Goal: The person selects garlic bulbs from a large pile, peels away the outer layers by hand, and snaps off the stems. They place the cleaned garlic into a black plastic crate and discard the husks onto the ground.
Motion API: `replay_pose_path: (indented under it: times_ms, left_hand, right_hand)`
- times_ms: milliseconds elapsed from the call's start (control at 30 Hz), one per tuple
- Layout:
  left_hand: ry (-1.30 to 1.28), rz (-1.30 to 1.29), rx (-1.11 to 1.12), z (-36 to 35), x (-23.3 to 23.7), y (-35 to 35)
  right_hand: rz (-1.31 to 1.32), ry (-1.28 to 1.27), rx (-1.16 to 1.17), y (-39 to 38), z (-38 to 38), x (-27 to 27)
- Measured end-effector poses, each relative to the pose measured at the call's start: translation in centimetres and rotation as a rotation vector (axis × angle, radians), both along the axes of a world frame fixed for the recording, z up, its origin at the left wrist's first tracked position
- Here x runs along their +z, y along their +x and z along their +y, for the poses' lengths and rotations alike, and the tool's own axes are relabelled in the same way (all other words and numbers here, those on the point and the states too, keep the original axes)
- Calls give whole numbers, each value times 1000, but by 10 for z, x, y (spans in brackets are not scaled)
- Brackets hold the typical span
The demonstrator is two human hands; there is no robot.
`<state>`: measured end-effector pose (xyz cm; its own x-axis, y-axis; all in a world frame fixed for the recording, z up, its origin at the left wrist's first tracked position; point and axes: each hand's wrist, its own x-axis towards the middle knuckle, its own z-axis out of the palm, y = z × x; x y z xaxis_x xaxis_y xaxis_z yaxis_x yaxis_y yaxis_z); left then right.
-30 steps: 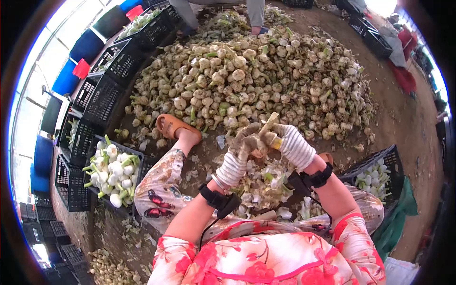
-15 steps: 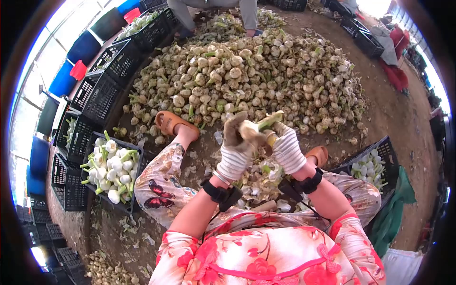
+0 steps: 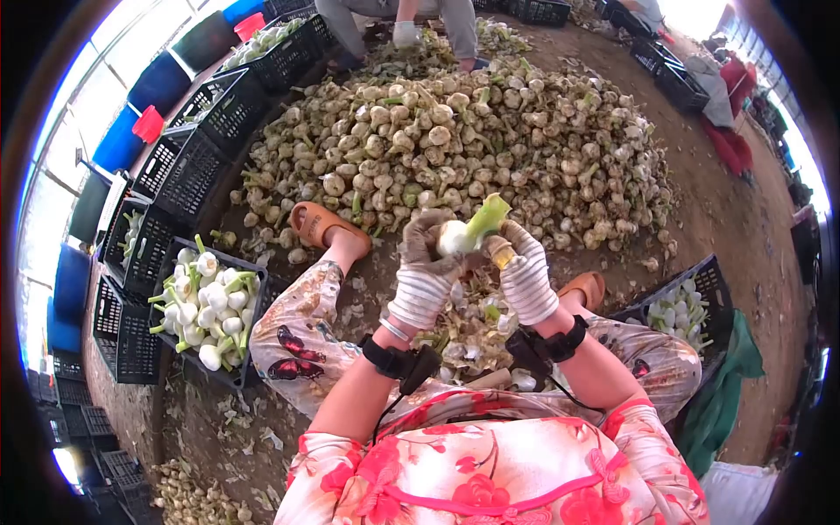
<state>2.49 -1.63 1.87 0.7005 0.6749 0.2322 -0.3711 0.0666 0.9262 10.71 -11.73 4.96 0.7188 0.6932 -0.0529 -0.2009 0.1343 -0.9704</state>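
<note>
A white garlic bulb (image 3: 453,238) with a thick, cut green stem is in my left hand (image 3: 423,262), whose gloved fingers are wrapped round its side. The stem points up and to the right. My right hand (image 3: 522,267), in a striped glove, is closed against the bulb's right side at the stem base. Something yellow shows at its thumb, and its fingertips are partly hidden. Below both hands lies a heap of garlic peelings (image 3: 472,337) between my legs. In front spreads a large pile of unpeeled garlic (image 3: 420,140).
A black crate (image 3: 249,367) of cleaned garlic stands at my left, another crate (image 3: 719,302) at my right beside a green cloth (image 3: 724,394). More black crates (image 3: 188,179) line the left side. Across the pile sits another person, one gloved hand (image 3: 405,34) low.
The garlic bulb has turned, its stem now tilting more upward and its white side showing. My right hand has shifted slightly down. The other person's gloved hand has come into view.
</note>
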Motion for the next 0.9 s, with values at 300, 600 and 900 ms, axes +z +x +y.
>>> replay_pose_path:
  times_ms: [300,600,900]
  left_hand:
    - [-296,104,-652,56,28,-32]
    - [-437,75,-274,31,12,-23]
    - [-335,125,-292,34,17,-33]
  right_hand:
    - [71,-37,428,32,-13,17]
    - [56,-31,262,16,-6,12]
    - [40,-147,294,33,-5,8]
